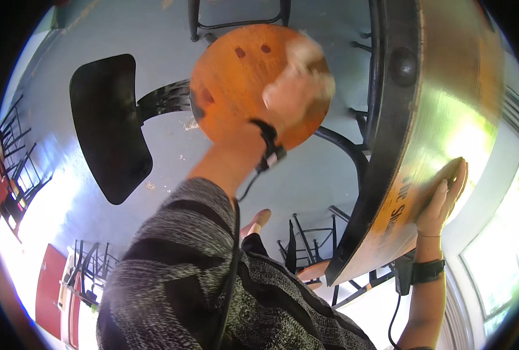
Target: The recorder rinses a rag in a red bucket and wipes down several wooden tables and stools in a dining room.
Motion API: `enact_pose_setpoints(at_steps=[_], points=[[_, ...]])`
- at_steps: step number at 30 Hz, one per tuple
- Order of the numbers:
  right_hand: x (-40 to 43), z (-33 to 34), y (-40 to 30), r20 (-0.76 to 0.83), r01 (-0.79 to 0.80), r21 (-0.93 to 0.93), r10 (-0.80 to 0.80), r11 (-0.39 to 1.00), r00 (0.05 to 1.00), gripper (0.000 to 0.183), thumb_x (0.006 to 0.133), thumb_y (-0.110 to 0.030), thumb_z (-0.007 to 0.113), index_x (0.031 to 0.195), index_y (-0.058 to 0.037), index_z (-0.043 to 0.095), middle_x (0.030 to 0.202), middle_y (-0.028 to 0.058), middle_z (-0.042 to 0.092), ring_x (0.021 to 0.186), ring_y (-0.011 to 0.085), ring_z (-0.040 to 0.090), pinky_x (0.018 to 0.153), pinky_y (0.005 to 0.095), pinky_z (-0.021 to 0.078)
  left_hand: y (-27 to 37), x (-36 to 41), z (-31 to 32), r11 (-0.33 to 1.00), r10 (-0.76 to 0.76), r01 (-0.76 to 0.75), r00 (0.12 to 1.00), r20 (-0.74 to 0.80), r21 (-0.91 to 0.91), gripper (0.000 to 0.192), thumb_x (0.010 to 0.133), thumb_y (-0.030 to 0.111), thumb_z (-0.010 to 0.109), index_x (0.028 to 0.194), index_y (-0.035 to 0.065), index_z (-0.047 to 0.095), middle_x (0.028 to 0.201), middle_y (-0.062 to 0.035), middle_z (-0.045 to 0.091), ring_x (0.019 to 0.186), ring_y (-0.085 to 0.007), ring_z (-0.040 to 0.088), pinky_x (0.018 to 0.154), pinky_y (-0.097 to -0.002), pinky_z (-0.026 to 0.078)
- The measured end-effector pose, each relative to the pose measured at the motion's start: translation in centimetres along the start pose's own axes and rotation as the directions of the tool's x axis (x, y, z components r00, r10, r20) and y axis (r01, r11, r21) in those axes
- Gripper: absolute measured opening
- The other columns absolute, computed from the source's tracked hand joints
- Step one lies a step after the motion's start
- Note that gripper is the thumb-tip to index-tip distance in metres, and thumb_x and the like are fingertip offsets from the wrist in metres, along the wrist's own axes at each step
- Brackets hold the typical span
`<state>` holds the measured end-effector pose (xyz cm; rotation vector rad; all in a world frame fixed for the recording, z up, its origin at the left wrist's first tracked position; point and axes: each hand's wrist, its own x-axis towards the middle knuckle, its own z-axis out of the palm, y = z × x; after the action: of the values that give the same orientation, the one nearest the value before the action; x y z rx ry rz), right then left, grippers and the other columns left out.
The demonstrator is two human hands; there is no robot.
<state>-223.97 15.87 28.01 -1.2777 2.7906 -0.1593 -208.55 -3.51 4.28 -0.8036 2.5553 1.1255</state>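
Note:
My left hand (pixel 292 94) is blurred over the right part of a round orange-brown wooden stool seat (pixel 228 83). It seems to be pressing a pale cloth (pixel 305 50) on the seat, though the blur hides the cloth's outline. Dark round marks show on the wood. A curved black metal arm joins the seat to a black backrest (pixel 110 127) at the left. On the right, my right hand (pixel 438 205) rests on the glossy wooden tabletop (pixel 443 74), holding nothing, with its thumb apart from the fingers. Printed writing shows on the tabletop beside it.
A black edge band (pixel 395 113) with a round bolt head rims the table. Black metal chair legs (pixel 242 22) stand beyond the seat. More chairs (pixel 309 245) are below the table's near end, and others (pixel 14 162) at the far left. The floor (pixel 172 166) is grey with pale specks.

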Motion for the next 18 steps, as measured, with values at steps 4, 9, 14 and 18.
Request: enact_pose_setpoints(at_steps=[4, 9, 14, 18], points=[[0.6, 0.6, -0.2, -0.007, 0.009, 0.068, -0.008, 0.998, 1.0, 0.057, 0.09, -0.037, 0.031, 0.136, -0.0029, 0.025, 0.14, 0.0183, 0.024, 0.13, 0.0311, 0.023, 0.106, 0.0407, 0.0188, -1.2, -7.1, 8.8, 0.903, 0.404, -0.385, 0.912, -0.069, 0.188, 0.037, 0.086, 0.016, 0.04, 0.121, 0.0254, 0.048, 0.117, -0.0027, 0.048, 0.116, -0.0263, 0.041, 0.093, -0.0412, 0.039], [0.0, 0.0, 0.5, -0.019, -0.004, 0.044, 0.005, 0.999, 1.0, 0.056, 0.089, -0.035, 0.03, 0.136, -0.0036, 0.027, 0.139, 0.018, 0.025, 0.13, 0.0312, 0.023, 0.106, 0.0412, 0.0169, -6.0, -11.4, 5.9, 0.924, 0.106, -0.088, 0.994, 0.027, -0.373, 0.035, 0.081, 0.014, 0.046, 0.113, 0.0231, 0.055, 0.119, -0.005, 0.047, 0.117, -0.0276, 0.039, 0.094, -0.0385, 0.037], [0.0, 0.3, -0.2, -0.007, 0.014, 0.044, -0.013, 0.999, 1.0, 0.056, 0.09, -0.035, 0.03, 0.136, -0.0033, 0.027, 0.139, 0.0183, 0.025, 0.13, 0.0317, 0.023, 0.106, 0.0414, 0.0175, -15.3, -8.3, -0.5, 0.98, 0.064, 0.059, 0.813, -0.579, 0.191, 0.053, 0.071, 0.001, 0.055, 0.121, 0.0156, 0.046, 0.116, -0.0191, 0.045, 0.1, -0.0386, 0.047, 0.083, -0.0473, 0.04], [0.2, 0.3, 0.0, -0.026, 0.034, 0.04, -0.033, 0.999, 0.999, 0.056, 0.09, -0.034, 0.032, 0.136, -0.0028, 0.027, 0.139, 0.0183, 0.026, 0.129, 0.032, 0.024, 0.106, 0.0409, 0.0179, -15.5, -5.4, -2.0, 0.967, -0.039, 0.211, 0.676, -0.736, 0.142, 0.048, 0.076, 0.003, 0.049, 0.122, 0.0172, 0.045, 0.119, -0.0172, 0.044, 0.105, -0.0358, 0.044, 0.089, -0.0457, 0.035]])
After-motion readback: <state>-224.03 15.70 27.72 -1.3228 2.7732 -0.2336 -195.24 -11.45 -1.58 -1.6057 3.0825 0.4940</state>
